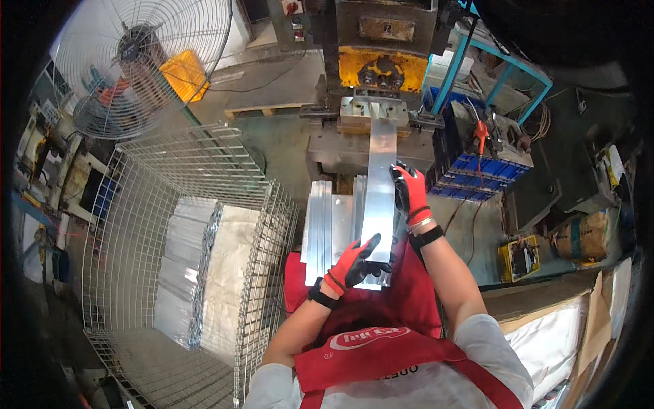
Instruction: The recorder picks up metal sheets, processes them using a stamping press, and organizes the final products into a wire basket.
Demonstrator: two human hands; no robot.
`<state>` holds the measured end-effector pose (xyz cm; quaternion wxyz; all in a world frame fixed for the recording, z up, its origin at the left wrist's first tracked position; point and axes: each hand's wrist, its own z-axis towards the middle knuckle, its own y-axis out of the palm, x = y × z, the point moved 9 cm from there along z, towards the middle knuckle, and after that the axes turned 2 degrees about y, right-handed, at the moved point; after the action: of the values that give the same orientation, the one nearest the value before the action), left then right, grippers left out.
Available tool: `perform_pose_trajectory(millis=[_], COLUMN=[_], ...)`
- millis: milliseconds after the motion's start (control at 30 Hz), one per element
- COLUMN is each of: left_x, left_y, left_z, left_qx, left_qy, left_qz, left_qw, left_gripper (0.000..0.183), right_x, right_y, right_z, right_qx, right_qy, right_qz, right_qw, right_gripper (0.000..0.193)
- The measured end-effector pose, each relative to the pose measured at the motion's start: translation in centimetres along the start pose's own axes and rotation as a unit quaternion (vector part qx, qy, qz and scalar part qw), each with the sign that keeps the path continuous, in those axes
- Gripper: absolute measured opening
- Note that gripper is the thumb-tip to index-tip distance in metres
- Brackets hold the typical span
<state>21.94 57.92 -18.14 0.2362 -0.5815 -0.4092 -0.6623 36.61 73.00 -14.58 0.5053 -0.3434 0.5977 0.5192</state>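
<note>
A long flat metal strip (381, 184) runs away from me, its far end in the die block (354, 109) of a press (381, 65). My left hand (360, 262), in a red and black glove, is closed on the strip's near end. On the right edge, farther along, my gloved right hand (410, 191) grips the same strip with its fingers against the side. Beneath and to the left lie stacks of similar metal strips (319, 228), just in front of my red apron (381, 344).
To the left stands a wire mesh cage (262, 266) holding stacked metal strips (180, 252). A large fan (139, 48) is behind it. Right of the press sits a blue crate (470, 178) with tools on top; a small yellow basket (519, 259) is farther right.
</note>
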Motion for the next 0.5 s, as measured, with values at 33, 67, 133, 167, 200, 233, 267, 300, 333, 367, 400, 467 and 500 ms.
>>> perform_pose_trajectory(millis=[33,67,133,167,200,233,267,300,333,367,400,467,500], left_x=[1.6,-0.1,1.5,2.1,2.6,2.8,3.1,3.2,3.4,3.4,3.4,3.2,2.9], left_y=[-0.1,0.0,-0.7,-1.5,-2.3,-2.9,-3.2,-3.5,-3.5,-3.6,-3.5,-3.2,-3.0], left_z=[0.8,2.0,3.6,4.2,4.7,5.1,5.6,6.0,6.4,6.6,6.8,7.0,7.0], left_qx=[0.034,-0.007,0.031,0.059,0.090,0.101,0.097,0.094,0.077,0.071,0.064,0.058,0.060], left_qy=[0.003,-0.080,-0.069,-0.046,-0.025,-0.002,0.011,0.022,0.024,0.018,0.011,-0.016,-0.035], left_qz=[-0.058,-0.269,-0.366,-0.340,-0.312,-0.305,-0.280,-0.256,-0.213,-0.212,-0.212,-0.271,-0.330], left_qw=[0.998,0.960,0.928,0.938,0.945,0.947,0.955,0.962,0.974,0.975,0.975,0.961,0.941], left_gripper=[0.049,0.045,0.041,0.043,0.045,0.047,0.047,0.048,0.047,0.044,0.041,0.035,0.033], right_x=[-1.1,-1.1,-0.1,0.4,0.1,1.1,1.4,0.9,1.3,1.4,1.7,2.4,2.4], right_y=[0.8,1.5,2.1,2.4,2.6,3.0,3.0,3.7,3.9,4.0,3.9,3.4,3.2], right_z=[0.2,0.8,1.4,1.5,0.8,1.2,1.1,0.4,0.0,0.3,0.5,0.7,0.8], right_qx=[0.016,-0.011,-0.024,-0.031,-0.044,-0.057,-0.062,-0.066,-0.051,-0.050,-0.048,-0.039,-0.035], right_qy=[-0.008,-0.013,0.033,0.056,0.059,0.045,0.043,0.043,0.075,0.073,0.073,0.100,0.090], right_qz=[-0.020,-0.006,0.028,0.045,-0.002,-0.005,-0.016,-0.029,-0.038,-0.047,-0.057,-0.065,-0.059], right_qw=[1.000,1.000,0.999,0.997,0.997,0.997,0.997,0.996,0.995,0.995,0.995,0.992,0.994], right_gripper=[0.008,0.008,0.011,0.012,0.014,0.013,0.013,0.015,0.019,0.020,0.021,0.022,0.022])
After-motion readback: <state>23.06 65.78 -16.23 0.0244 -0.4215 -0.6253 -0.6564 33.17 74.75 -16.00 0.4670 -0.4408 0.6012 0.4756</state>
